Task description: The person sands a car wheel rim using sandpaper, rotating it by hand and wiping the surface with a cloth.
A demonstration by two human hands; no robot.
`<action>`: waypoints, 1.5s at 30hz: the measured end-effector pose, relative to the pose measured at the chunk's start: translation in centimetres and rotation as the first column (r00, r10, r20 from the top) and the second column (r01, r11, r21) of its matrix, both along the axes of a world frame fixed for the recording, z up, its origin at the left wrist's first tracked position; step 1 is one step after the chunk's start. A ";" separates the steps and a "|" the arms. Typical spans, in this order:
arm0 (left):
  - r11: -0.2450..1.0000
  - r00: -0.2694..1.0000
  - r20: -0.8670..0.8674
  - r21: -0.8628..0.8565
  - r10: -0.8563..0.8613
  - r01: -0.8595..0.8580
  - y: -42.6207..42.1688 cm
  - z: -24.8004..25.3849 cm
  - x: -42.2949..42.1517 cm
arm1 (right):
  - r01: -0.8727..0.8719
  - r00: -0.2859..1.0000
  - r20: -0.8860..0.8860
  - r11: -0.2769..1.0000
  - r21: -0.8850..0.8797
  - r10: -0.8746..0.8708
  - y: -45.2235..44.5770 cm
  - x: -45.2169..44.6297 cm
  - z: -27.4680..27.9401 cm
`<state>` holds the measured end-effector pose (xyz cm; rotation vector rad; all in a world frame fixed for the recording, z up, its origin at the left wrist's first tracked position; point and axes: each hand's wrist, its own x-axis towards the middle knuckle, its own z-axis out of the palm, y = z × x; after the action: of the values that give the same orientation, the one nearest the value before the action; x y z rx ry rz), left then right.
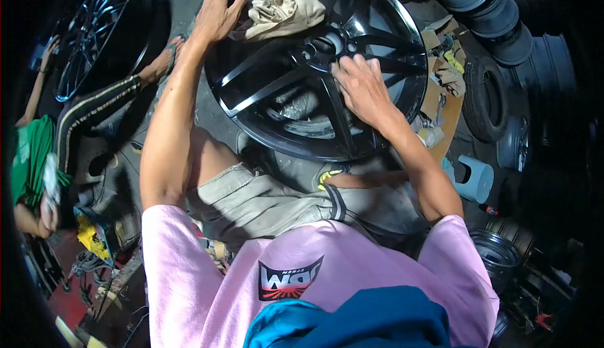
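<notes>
1. Your right hand (pixel 363 90) was bent over the wheel (pixel 338 112), just beside its centre, with the fingers curled down; you could not tell whether they gripped anything, since their tips were hidden.
2. Your left hand (pixel 219 13) lay at the wheel's upper-left edge, fingers bent and thumb apart; whether they gripped the edge, you could not tell.
3. The wheel, black and spoked, was in front of your legs, face towards you.
4. A crumpled beige cloth (pixel 286 14) sat on its upper part, just beside your left hand.
5. To your right were cardboard (pixel 448 118), a tyre (pixel 487 99) and a pale blue stool (pixel 476 179), with a row of rims (pixel 484 17) beyond.
6. To your left, another person's leg (pixel 91 106) stretched near a second wheel (pixel 94 33); that person's hand (pixel 49 217) was at a whitish rag (pixel 50 178).
</notes>
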<state>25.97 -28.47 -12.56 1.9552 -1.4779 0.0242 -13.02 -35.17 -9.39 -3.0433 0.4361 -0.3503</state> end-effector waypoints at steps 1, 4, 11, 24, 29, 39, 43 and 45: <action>0.999 0.999 0.000 -0.010 0.044 -0.044 0.0 -0.3 0.4 | -0.018 1.000 -0.004 1.000 -0.013 0.018 0.2 0.2 0.1; 0.989 0.985 -0.094 -0.026 0.144 -0.147 0.5 -1.9 1.9 | -0.010 0.997 -0.077 1.000 0.004 0.010 0.9 -1.1 0.9; 0.931 0.940 -0.111 0.218 0.322 -0.293 0.6 -3.2 1.4 | -0.006 0.996 -0.085 0.993 -0.118 -0.004 -0.6 -0.5 0.6; 0.866 0.928 -0.096 0.403 0.360 -0.295 1.7 -3.8 2.4 | -0.117 0.966 -0.253 0.970 -0.215 0.060 -0.3 -3.5 3.5; 0.853 0.926 -0.063 0.417 0.372 -0.314 1.2 -4.0 2.6 | -0.081 0.992 -0.111 0.974 -0.212 0.058 -2.6 -1.7 3.0; 0.853 0.911 -0.122 0.419 0.393 -0.312 1.2 -4.2 2.9 | 0.048 0.998 0.036 0.999 0.008 -0.048 -0.2 -0.9 -0.8; 0.851 0.909 -0.154 0.438 0.388 -0.289 1.2 -4.3 3.3 | 0.037 0.998 -0.055 0.999 0.038 -0.035 2.6 -3.3 0.3; 0.850 0.910 -0.154 0.443 0.385 -0.285 0.9 -4.3 3.2 | 0.073 0.997 0.026 0.994 0.079 -0.075 3.3 -4.5 0.8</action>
<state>29.21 -27.59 -16.89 2.4415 -1.0206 -0.3861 -17.49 -31.84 -8.61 -2.9486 0.5484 -0.3707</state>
